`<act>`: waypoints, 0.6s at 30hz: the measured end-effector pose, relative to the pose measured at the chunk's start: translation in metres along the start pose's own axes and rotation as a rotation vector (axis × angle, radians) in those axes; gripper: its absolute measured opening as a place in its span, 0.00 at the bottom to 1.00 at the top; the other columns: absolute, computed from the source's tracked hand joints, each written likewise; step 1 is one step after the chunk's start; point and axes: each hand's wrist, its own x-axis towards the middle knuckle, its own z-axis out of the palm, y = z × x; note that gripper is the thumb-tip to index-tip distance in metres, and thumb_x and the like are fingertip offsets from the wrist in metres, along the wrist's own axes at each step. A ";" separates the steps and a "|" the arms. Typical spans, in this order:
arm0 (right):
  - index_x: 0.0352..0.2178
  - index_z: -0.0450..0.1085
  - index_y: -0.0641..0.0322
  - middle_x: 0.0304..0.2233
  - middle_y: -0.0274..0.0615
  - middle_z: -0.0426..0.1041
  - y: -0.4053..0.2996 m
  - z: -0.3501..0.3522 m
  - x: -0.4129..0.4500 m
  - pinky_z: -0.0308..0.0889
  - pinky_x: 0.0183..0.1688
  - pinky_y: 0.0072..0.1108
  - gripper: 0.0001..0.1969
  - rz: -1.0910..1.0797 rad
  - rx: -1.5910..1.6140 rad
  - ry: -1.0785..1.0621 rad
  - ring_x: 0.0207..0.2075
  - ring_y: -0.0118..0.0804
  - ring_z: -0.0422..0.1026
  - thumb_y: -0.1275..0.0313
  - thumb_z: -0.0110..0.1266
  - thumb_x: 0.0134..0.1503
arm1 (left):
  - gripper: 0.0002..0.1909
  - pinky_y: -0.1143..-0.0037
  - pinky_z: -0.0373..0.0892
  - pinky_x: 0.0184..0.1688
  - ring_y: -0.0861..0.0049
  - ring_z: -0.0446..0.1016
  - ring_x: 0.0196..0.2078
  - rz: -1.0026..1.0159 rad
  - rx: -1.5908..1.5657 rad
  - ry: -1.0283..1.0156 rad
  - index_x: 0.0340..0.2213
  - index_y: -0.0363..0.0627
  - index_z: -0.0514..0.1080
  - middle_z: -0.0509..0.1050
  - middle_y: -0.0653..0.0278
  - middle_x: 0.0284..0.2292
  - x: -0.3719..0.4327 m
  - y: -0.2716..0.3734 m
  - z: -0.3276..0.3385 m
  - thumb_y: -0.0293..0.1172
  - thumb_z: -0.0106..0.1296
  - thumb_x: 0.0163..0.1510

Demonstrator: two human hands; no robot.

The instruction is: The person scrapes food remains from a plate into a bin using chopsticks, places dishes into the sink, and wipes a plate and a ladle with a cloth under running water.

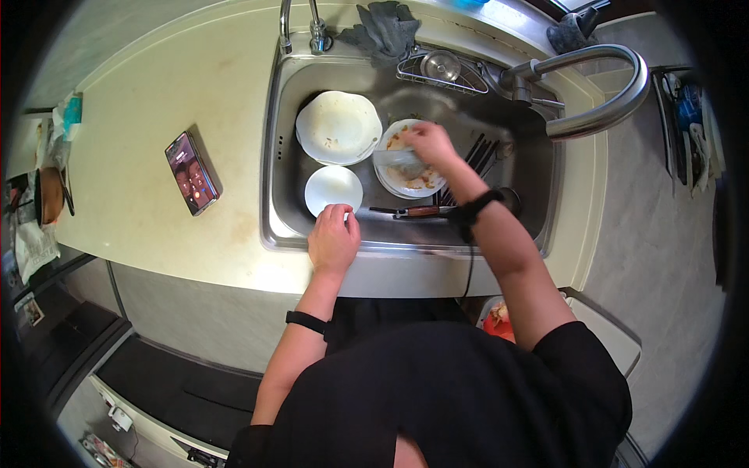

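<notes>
In the left front of the steel sink, my left hand [335,237] grips the near rim of a small white bowl [332,188]. My right hand [430,143] is over a stack of white plates [430,186], fingers closed on a pale translucent object [398,158]. Motion blur hides exactly what this object is. Orange-brown food scraps lie on the top plate. Behind the small bowl sits a larger white bowl with a wavy rim [339,126], a few food bits inside it. Dark chopsticks [477,152] and a wooden-handled utensil [418,211] lie right of and before the plates.
A curved faucet [608,123] arches over the right side of the sink [266,175]. At the back are a grey cloth [383,32] and a wire corner rack [445,86]. A lit smartphone [192,174] lies on the left counter [140,234]. Below the front edge is a red-lined bin [497,322].
</notes>
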 end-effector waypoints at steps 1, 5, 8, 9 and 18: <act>0.33 0.68 0.66 0.26 0.45 0.72 0.031 -0.027 0.013 0.66 0.33 0.26 0.17 -0.004 -0.058 0.178 0.28 0.38 0.71 0.65 0.55 0.43 | 0.05 0.70 0.66 0.34 0.67 0.69 0.34 -0.005 -0.015 -0.029 0.27 0.46 0.67 0.69 0.65 0.29 0.002 0.007 -0.001 0.31 0.45 0.46; 0.39 0.64 0.67 0.37 0.52 0.66 0.016 -0.148 -0.009 0.59 0.47 0.31 0.19 -0.342 -0.474 0.753 0.43 0.48 0.63 0.69 0.50 0.44 | 0.05 0.70 0.66 0.34 0.67 0.69 0.34 -0.013 -0.004 -0.027 0.27 0.46 0.67 0.69 0.64 0.29 0.001 0.002 0.001 0.31 0.45 0.46; 0.41 0.63 0.67 0.42 0.54 0.63 0.072 -0.230 0.017 0.59 0.47 0.31 0.21 -0.404 -0.886 0.740 0.44 0.49 0.63 0.69 0.48 0.43 | 0.05 0.70 0.66 0.33 0.67 0.69 0.34 0.009 -0.016 -0.041 0.27 0.46 0.67 0.69 0.64 0.29 0.002 0.004 0.003 0.31 0.46 0.46; 0.40 0.63 0.69 0.40 0.55 0.65 0.073 -0.236 0.015 0.62 0.45 0.30 0.21 -0.358 -0.956 0.609 0.41 0.48 0.66 0.71 0.48 0.42 | 0.05 0.70 0.66 0.33 0.67 0.69 0.34 0.008 -0.016 -0.034 0.27 0.46 0.67 0.69 0.65 0.29 0.002 0.003 0.003 0.31 0.46 0.46; 0.38 0.63 0.67 0.34 0.52 0.67 0.056 -0.178 -0.022 0.63 0.41 0.33 0.22 -0.250 -0.787 0.734 0.36 0.50 0.67 0.65 0.52 0.42 | 0.04 0.71 0.66 0.31 0.69 0.70 0.30 -0.009 0.011 -0.024 0.27 0.46 0.67 0.69 0.65 0.28 0.001 0.004 0.004 0.31 0.46 0.47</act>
